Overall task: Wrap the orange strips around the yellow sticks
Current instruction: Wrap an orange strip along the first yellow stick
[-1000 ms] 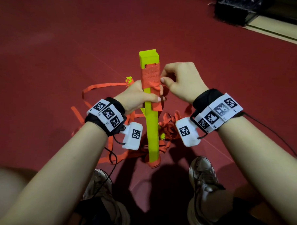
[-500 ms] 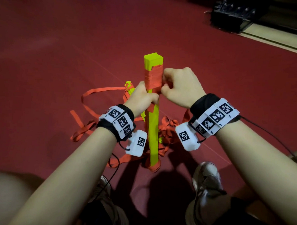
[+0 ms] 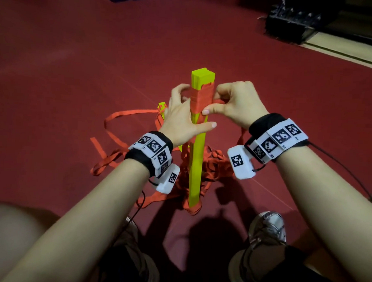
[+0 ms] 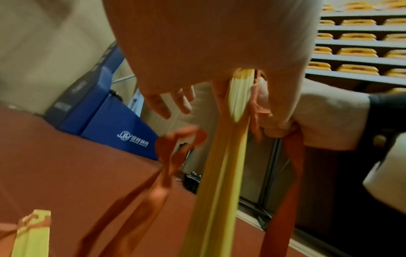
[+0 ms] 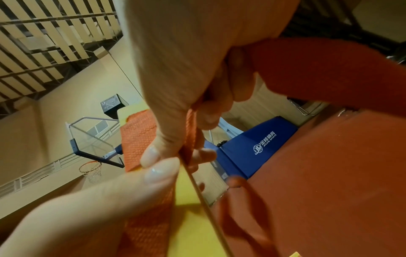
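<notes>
1. Yellow stick (image 3: 196,162): upright on the red floor (image 3: 77,61), between your two forearms, its foot just ahead of your shoes. The top end stands bare above the wrapping.
2. Orange strip (image 3: 202,96): wound in close turns around the upper part of the stick, just below the bare top. A loose run leaves the wrap on the right side and drops past your right wrist.
3. Your left hand (image 3: 181,119): set against the left side of the stick, thumb laid across its near face below the wrap, fingers curled around the far side. In the left wrist view the fingers are blurred; the stick (image 4: 219,173) passes between thumb and palm.
4. Your right hand (image 3: 235,104): fingers curled, thumb and forefinger pinching the strip at the right edge of the wrap. The right wrist view shows the strip (image 5: 191,139) caught between thumb and finger.
5. Pile of loose strips (image 3: 211,167): tangled on the floor around the foot of the stick, loops trailing out to the left.
6. Second stick (image 3: 162,110): lying behind your left hand, mostly hidden, one end showing.
7. Black crate (image 3: 290,26): near the far right corner of the floor.
</notes>
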